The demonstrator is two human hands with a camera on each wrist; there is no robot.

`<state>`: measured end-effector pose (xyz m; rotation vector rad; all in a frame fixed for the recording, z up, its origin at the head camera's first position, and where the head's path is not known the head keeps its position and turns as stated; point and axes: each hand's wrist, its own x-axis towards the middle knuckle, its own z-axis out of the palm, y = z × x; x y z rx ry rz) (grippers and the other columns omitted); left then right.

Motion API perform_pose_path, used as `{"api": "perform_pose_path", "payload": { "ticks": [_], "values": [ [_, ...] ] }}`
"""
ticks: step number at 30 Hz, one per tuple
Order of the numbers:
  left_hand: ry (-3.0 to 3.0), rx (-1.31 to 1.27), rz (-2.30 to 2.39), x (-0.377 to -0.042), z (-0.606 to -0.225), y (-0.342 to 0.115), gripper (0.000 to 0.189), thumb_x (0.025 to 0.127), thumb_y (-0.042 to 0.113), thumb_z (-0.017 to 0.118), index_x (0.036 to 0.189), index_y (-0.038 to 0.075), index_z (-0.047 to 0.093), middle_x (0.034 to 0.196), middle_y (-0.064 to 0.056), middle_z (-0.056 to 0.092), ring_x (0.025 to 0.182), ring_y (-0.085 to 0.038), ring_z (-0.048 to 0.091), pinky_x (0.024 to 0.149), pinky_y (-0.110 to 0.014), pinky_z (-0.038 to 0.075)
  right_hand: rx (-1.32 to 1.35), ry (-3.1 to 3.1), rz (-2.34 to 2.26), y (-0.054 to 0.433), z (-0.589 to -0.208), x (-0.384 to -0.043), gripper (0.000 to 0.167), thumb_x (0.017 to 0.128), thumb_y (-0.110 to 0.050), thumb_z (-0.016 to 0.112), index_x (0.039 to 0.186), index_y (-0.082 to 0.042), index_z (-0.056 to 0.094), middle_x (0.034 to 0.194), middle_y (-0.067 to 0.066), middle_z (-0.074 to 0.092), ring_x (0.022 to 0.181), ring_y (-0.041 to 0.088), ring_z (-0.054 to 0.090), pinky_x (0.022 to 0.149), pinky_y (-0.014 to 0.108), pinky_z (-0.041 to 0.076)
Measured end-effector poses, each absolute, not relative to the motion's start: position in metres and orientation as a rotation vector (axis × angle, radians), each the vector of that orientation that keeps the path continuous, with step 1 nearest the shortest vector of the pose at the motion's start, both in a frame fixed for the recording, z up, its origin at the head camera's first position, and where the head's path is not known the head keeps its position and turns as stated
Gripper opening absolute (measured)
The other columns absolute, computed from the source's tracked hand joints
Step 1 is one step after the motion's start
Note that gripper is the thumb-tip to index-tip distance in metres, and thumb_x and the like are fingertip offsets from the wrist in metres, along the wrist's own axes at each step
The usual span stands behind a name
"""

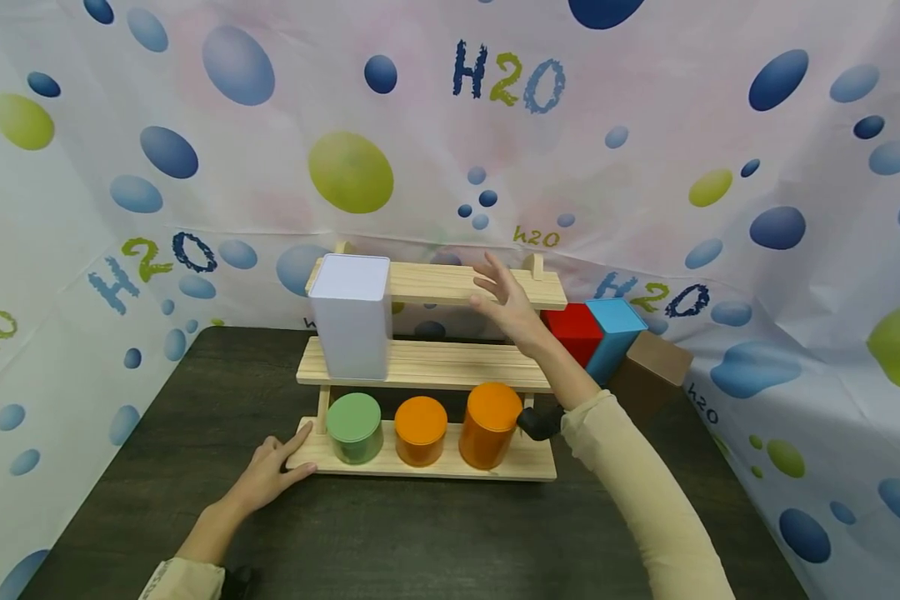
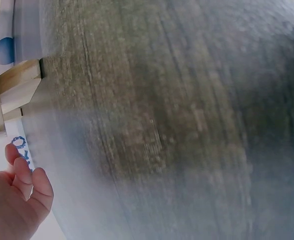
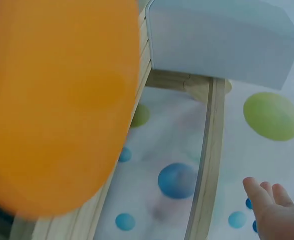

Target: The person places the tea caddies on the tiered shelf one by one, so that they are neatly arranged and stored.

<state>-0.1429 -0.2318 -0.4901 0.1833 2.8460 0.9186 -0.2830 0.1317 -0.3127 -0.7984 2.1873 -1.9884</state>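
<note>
Your splayed left hand touches the rack's edge; your empty, loose right hand has room toward the box.

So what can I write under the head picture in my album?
Left hand touching the bottom of a wooden rack, right hand near its top shelf, three round jars below.

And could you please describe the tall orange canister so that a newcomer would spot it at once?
On the dark table stands a wooden rack; in the head view, look to the right end of the row on its bottom shelf. There is the tall orange canister, clearly taller than the short orange canister and unlike the green canister in colour.
</note>
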Motion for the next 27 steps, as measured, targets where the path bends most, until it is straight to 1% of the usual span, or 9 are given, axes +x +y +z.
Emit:
{"api": "perform_pose_path", "payload": {
  "ticks": [6,9,15,18,20,24,27],
  "values": [
    [2.850,0.180,0.914,-0.143,-0.491,-0.233,0.073,0.083,0.034,0.066,0.139,0.001,0.035,0.079,-0.009,0.037,0.069,-0.020,0.030,0.059,-0.031,0.026,-0.795,2.184,-1.998,0.149,-0.320,-0.277,0.105,0.074,-0.052,0.067,0.147,-0.006,0.008,0.146,0.020,0.021,0.133,0.034,0.024,0.104,0.048,0.025],
    [2.854,0.192,0.913,-0.143,-0.491,-0.234,0.072,0.083,0.033,0.065,0.139,0.000,0.034,0.079,-0.008,0.037,0.069,-0.020,0.030,0.059,-0.031,0.026,-0.789,2.179,-1.993,0.157,-0.326,-0.274,0.100,0.078,-0.049,0.065,0.148,-0.007,0.008,0.146,0.021,0.020,0.133,0.035,0.024,0.104,0.048,0.024],
    [2.849,0.186,0.916,-0.143,-0.491,-0.233,0.072,0.083,0.033,0.065,0.139,0.000,0.034,0.079,-0.009,0.037,0.069,-0.020,0.029,0.059,-0.031,0.026,-0.762,2.219,-1.990,0.170,-0.337,-0.268,0.092,0.083,-0.042,0.063,0.147,-0.003,0.008,0.145,0.021,0.023,0.132,0.035,0.026,0.103,0.051,0.025],
    [2.845,0.176,0.919,-0.142,-0.490,-0.233,0.073,0.083,0.033,0.065,0.139,0.000,0.034,0.079,-0.009,0.037,0.069,-0.020,0.029,0.059,-0.031,0.026,-0.738,2.260,-1.974,0.178,-0.343,-0.266,0.088,0.085,-0.039,0.062,0.147,-0.004,0.009,0.145,0.021,0.025,0.131,0.036,0.027,0.102,0.053,0.024],
    [2.845,0.178,0.920,-0.143,-0.490,-0.232,0.072,0.083,0.033,0.065,0.139,0.000,0.034,0.079,-0.009,0.037,0.069,-0.020,0.029,0.059,-0.031,0.026,-0.714,2.278,-1.966,0.184,-0.347,-0.264,0.083,0.088,-0.033,0.060,0.147,-0.004,0.009,0.145,0.021,0.024,0.132,0.036,0.027,0.103,0.053,0.022],
    [2.851,0.195,0.920,-0.143,-0.490,-0.231,0.072,0.083,0.032,0.065,0.139,0.000,0.034,0.078,-0.008,0.037,0.069,-0.019,0.029,0.059,-0.031,0.026,-0.637,2.314,-1.972,0.198,-0.353,-0.262,0.070,0.093,-0.013,0.052,0.147,-0.004,0.008,0.146,0.021,0.022,0.132,0.036,0.025,0.104,0.052,0.020],
    [2.845,0.193,0.917,-0.143,-0.489,-0.231,0.072,0.083,0.033,0.065,0.139,0.000,0.034,0.079,-0.009,0.037,0.069,-0.020,0.029,0.059,-0.031,0.026,-0.564,2.339,-1.986,0.209,-0.357,-0.260,0.067,0.094,-0.004,0.047,0.147,-0.004,0.006,0.146,0.021,0.021,0.132,0.036,0.024,0.104,0.050,0.024]
  ]
}}
